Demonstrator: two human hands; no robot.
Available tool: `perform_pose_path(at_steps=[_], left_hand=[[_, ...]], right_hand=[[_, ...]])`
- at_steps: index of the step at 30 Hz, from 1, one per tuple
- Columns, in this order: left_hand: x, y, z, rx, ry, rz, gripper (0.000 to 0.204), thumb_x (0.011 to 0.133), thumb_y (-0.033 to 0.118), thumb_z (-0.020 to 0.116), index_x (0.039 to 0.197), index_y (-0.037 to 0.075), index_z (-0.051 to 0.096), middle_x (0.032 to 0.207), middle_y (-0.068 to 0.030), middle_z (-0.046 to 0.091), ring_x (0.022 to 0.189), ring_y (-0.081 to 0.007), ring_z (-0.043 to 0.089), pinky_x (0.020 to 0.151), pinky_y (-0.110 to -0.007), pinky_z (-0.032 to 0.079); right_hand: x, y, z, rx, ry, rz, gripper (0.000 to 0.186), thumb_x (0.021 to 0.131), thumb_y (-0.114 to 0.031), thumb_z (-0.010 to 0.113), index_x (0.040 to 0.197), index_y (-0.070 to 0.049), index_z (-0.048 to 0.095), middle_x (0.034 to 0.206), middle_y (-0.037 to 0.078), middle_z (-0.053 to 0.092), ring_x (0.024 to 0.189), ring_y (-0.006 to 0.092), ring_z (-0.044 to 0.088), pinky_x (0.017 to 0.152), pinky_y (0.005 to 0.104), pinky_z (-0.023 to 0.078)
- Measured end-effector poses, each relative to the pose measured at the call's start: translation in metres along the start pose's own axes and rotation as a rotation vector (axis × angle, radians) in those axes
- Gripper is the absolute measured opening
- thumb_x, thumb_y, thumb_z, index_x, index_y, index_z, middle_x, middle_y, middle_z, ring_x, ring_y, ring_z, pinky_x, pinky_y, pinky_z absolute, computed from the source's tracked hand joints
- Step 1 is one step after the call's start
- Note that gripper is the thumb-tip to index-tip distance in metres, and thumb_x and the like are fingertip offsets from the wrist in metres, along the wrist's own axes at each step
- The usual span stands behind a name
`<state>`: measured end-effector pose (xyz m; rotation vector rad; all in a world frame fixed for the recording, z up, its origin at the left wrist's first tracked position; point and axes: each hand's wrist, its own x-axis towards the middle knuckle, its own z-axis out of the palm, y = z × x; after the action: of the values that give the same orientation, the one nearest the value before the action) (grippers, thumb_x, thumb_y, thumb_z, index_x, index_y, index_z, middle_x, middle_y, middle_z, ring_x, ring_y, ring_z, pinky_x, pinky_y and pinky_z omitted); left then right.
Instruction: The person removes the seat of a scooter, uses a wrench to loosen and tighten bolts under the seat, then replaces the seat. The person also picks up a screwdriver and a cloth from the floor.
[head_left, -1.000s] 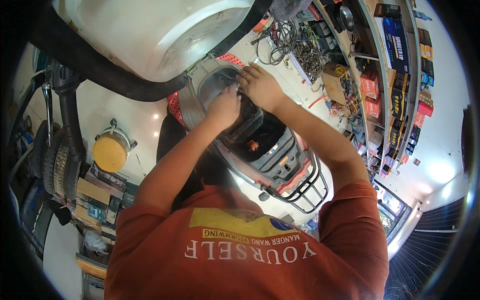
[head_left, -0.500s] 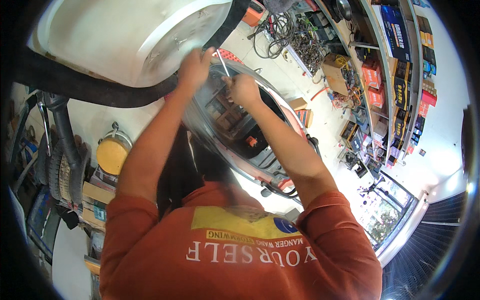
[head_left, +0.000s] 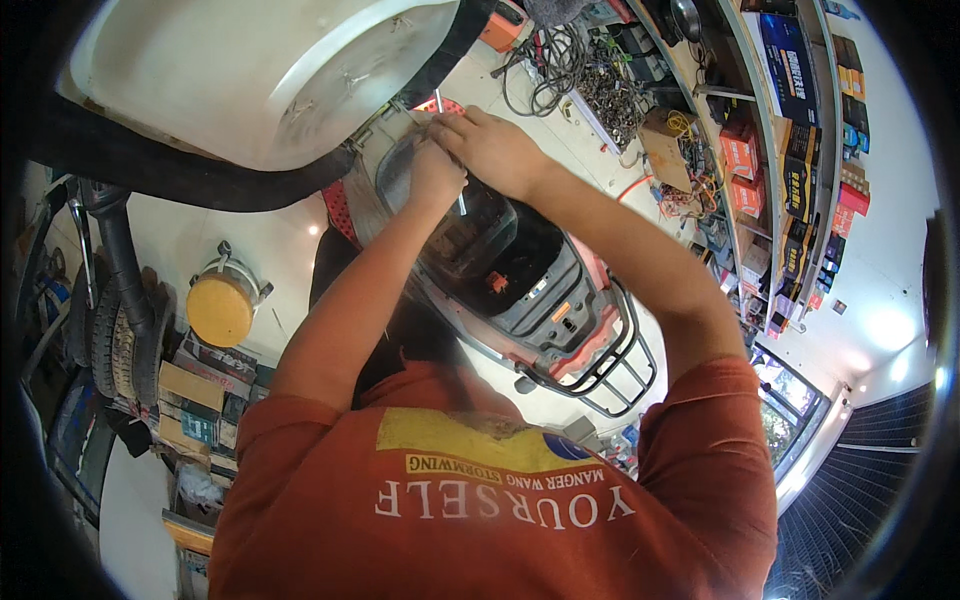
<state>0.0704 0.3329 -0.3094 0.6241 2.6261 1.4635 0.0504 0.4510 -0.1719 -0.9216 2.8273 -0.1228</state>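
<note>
Together, one left hand [head_left: 436, 178] and one right hand [head_left: 498, 152] grip one rod [head_left: 462, 205]

White capitals [head_left: 505, 502] are running upside down across the orange-red shirt [head_left: 480, 560] at the frame's lower middle, with smaller white and dark lettering [head_left: 455, 465] sitting above them. At the upper right, pale characters are showing on a blue box [head_left: 784, 65] and yellow ones on a black box [head_left: 799, 165]; marks on an orange box [head_left: 739, 150] are appearing too small to read.
</note>
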Motion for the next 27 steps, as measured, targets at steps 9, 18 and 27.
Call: perform_pose_path(at_steps=[9, 18, 27], left_hand=[[-0.036, 0.022, -0.004, 0.262, -0.282, -0.14, 0.037, 0.084, 0.018, 0.064, 0.107, -0.011, 0.057, 0.089, -0.0234, 0.068, 0.074, -0.0436, 0.064, 0.074, -0.049, 0.053], [0.047, 0.008, -0.06, 0.659, -0.6, 0.445, 0.023, 0.089, 0.013, 0.05, 0.105, 0.009, 0.065, 0.093, -0.014, 0.067, 0.082, -0.0312, 0.069, 0.065, -0.046, 0.054], [0.07, 0.023, -0.061, 0.426, -0.113, 0.283, 0.044, 0.084, 0.005, 0.054, 0.128, 0.006, 0.056, 0.125, -0.0197, 0.057, 0.118, -0.035, 0.053, 0.1, -0.047, 0.041]], right_hand=[[0.027, 0.016, 0.022, 0.024, -0.08, -0.288, 0.018, 0.077, -0.019, 0.064, 0.084, -0.003, 0.071, 0.105, 0.006, 0.064, 0.101, 0.0266, 0.06, 0.076, 0.036, 0.057], [-0.003, 0.026, 0.016, -0.018, -0.25, 0.228, 0.02, 0.081, -0.029, 0.065, 0.084, -0.01, 0.071, 0.086, 0.008, 0.068, 0.084, 0.0302, 0.066, 0.073, 0.0414, 0.055], [-0.02, -0.027, 0.028, 0.471, -0.228, 1.047, 0.038, 0.076, -0.042, 0.079, 0.078, -0.004, 0.073, 0.083, 0.018, 0.07, 0.084, 0.0357, 0.069, 0.074, 0.0453, 0.054]])
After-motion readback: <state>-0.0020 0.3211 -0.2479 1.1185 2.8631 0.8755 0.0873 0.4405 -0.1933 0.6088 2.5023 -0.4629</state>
